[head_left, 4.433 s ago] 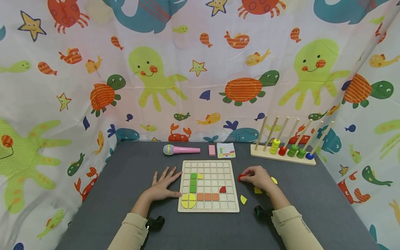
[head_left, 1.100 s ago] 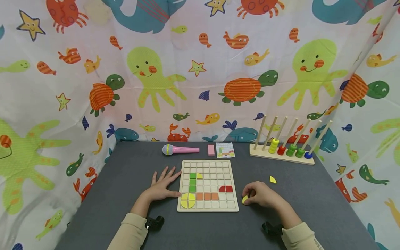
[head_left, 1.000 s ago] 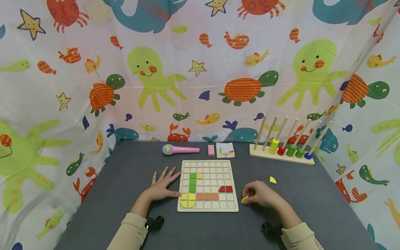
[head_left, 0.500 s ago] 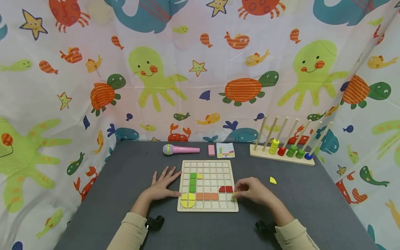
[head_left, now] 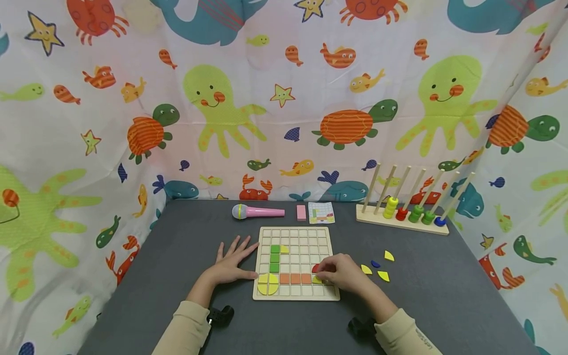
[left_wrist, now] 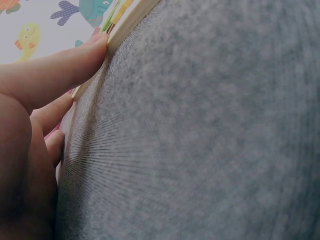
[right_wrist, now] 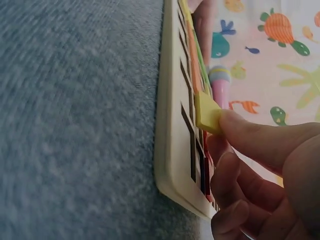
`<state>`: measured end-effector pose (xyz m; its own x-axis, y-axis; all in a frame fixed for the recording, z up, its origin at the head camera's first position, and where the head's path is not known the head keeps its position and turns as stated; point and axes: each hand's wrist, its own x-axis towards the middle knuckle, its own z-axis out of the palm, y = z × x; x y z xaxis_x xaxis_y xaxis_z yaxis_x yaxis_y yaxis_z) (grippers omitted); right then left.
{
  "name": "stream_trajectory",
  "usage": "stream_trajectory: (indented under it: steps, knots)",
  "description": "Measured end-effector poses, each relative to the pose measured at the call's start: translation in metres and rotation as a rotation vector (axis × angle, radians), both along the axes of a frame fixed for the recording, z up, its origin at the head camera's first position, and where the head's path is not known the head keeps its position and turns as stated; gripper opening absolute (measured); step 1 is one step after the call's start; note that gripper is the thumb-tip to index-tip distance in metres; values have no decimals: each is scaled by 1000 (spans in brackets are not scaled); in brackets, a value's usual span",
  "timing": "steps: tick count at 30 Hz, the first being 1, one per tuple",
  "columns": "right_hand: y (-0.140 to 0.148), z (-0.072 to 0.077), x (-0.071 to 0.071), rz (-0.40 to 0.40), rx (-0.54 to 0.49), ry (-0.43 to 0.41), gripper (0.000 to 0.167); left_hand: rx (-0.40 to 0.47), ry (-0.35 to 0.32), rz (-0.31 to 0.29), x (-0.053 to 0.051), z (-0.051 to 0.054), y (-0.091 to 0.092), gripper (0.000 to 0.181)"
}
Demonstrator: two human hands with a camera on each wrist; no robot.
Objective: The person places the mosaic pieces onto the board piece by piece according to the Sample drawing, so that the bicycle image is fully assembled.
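My right hand [head_left: 348, 273] pinches a small yellow tile [right_wrist: 206, 112] between thumb and fingertips, at the lower right of the wooden grid board [head_left: 306, 250]. In the right wrist view the tile stands just right of the orange row and meets the board. A red tile [head_left: 315, 268] shows beyond my fingertips; the other red one is hidden by the hand in the head view. My left hand [head_left: 228, 267] lies with fingers spread on the table, thumb and a fingertip touching the board's left edge. Green squares [head_left: 274, 258], orange squares [head_left: 295, 279] and a yellow circle [head_left: 267, 284] fill cells.
Right of the board lie yellow quarter-round pieces [head_left: 383, 276] and a blue piece [head_left: 375, 264]. Along the back are a pink toy microphone [head_left: 262, 212], a pink block [head_left: 301, 213], a pattern card [head_left: 321, 213] and a peg stand with coloured rings [head_left: 404, 222].
A red tile, pinched earlier, went onto the board beside the other red one. My right hand then picked up a yellow tile and moved left over the board. My left hand stays put.
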<state>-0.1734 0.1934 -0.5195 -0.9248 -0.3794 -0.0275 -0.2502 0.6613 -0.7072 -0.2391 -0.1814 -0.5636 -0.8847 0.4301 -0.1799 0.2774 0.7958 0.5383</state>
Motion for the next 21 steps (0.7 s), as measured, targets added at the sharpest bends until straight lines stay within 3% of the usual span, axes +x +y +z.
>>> stream_trajectory:
  steps: [12, 21]
  knots:
    - [-2, 1, -1, 10, 24, -6, 4, -18, 10, -2, -1, -4, -1, 100]
    - [-1, 0, 1, -25, 32, -15, 5, 1, 17, -5, -1, -4, 0, 101]
